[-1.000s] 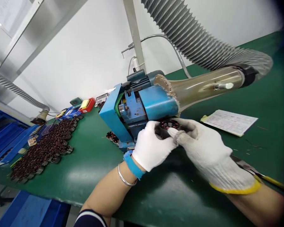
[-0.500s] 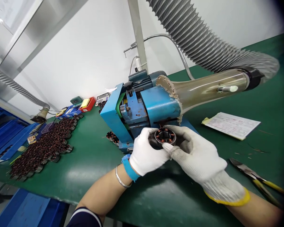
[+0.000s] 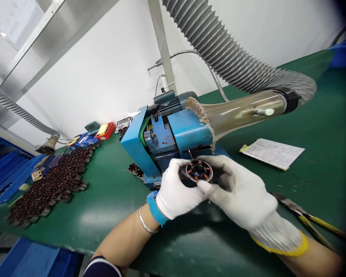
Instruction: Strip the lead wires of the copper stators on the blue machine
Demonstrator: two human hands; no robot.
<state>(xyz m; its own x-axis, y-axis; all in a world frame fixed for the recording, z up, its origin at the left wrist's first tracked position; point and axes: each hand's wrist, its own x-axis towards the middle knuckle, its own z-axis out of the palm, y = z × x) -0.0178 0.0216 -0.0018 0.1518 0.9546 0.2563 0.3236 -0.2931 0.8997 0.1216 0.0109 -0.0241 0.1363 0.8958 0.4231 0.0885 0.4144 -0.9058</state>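
Note:
Both my hands wear white knit gloves and grip one small round motor stator (image 3: 199,171) with copper windings, held just in front of a blue bench machine (image 3: 173,134). My left hand (image 3: 178,190) wraps round the stator's left side. From the right, my right hand (image 3: 242,192) closes on it, thumb across the front rim. The stator's open face with its copper coils points up toward me.
A clear tube and grey ribbed hose (image 3: 242,65) run from the machine to the right. Several wound stators (image 3: 49,184) lie in rows at left on the green table (image 3: 109,207), two more (image 3: 136,171) by the machine. Yellow-handled pliers (image 3: 308,219) and a paper sheet (image 3: 272,153) lie at right.
Both hands have drawn the stator away from the machine's opening and down toward me, turning its coil face up into view.

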